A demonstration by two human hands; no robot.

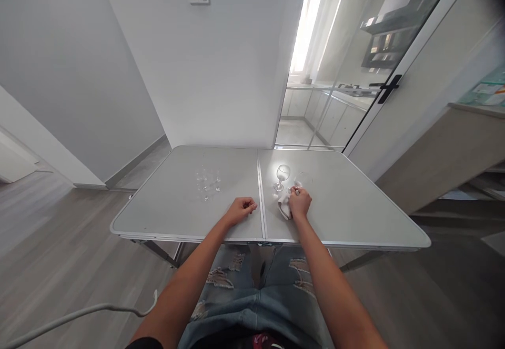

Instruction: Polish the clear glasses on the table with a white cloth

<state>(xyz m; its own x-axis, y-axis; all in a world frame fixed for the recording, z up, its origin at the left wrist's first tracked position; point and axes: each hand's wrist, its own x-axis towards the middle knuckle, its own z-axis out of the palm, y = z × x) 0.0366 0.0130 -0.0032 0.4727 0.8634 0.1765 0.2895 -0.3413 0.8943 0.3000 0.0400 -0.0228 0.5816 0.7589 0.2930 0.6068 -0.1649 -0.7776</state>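
Note:
My right hand (300, 202) is closed on a whitish cloth (284, 207), which it presses to the right half of the folding table. Just beyond it, a clear stemmed glass (283, 173) stands upright, apart from my fingers. Behind the hand is a clear, shiny patch (304, 177); I cannot tell whether it is water or glass. My left hand (241, 209) rests on the left half near the centre seam, fingers curled in, with nothing visible in them. Farther off on that half lie clear, glinting spots (208, 182) like water drops.
The grey table (347, 207) has a metal rim and a centre seam. It stands against a white wall (221, 75). A glass door (323, 65) with a black handle is at the back right, and a wooden shelf (453, 149) at the right. A pale cable (98, 309) hangs at lower left.

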